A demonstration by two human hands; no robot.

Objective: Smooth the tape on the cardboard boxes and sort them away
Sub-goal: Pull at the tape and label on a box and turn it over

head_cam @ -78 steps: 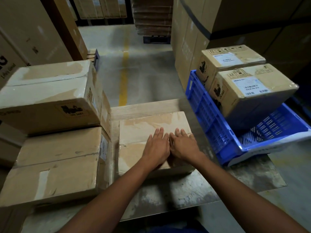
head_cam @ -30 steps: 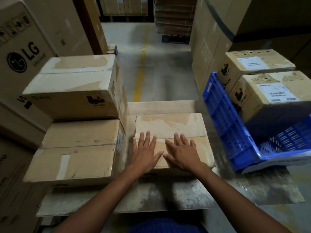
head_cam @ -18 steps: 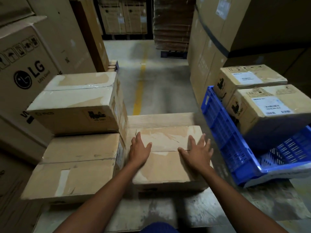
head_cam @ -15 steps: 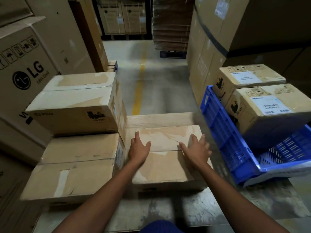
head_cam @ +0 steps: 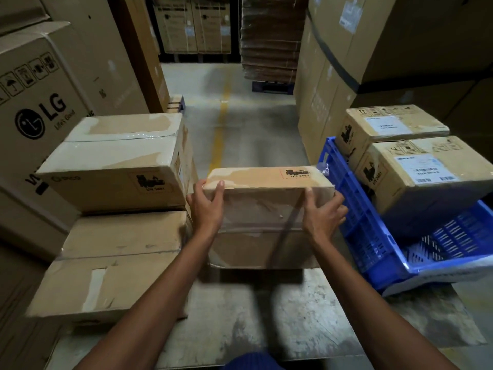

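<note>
A taped cardboard box (head_cam: 262,217) is lifted off the table and tipped toward me, its taped face turned my way and a UN 3481 mark on its upper side. My left hand (head_cam: 206,206) grips its left edge with the thumb over the top corner. My right hand (head_cam: 321,212) grips its right edge, fingers wrapped behind. A shadow lies on the table (head_cam: 240,311) under the box.
Two stacked taped boxes (head_cam: 117,161) (head_cam: 117,260) stand on the table at left. A tilted blue crate (head_cam: 373,236) at right holds two labelled boxes (head_cam: 426,172) (head_cam: 386,126). Large cartons (head_cam: 37,108) wall both sides; a floor aisle with a yellow line (head_cam: 221,129) runs ahead.
Both hands slid apart from the box's top to its side edges, then lifted the box off the table and tipped it up toward me.
</note>
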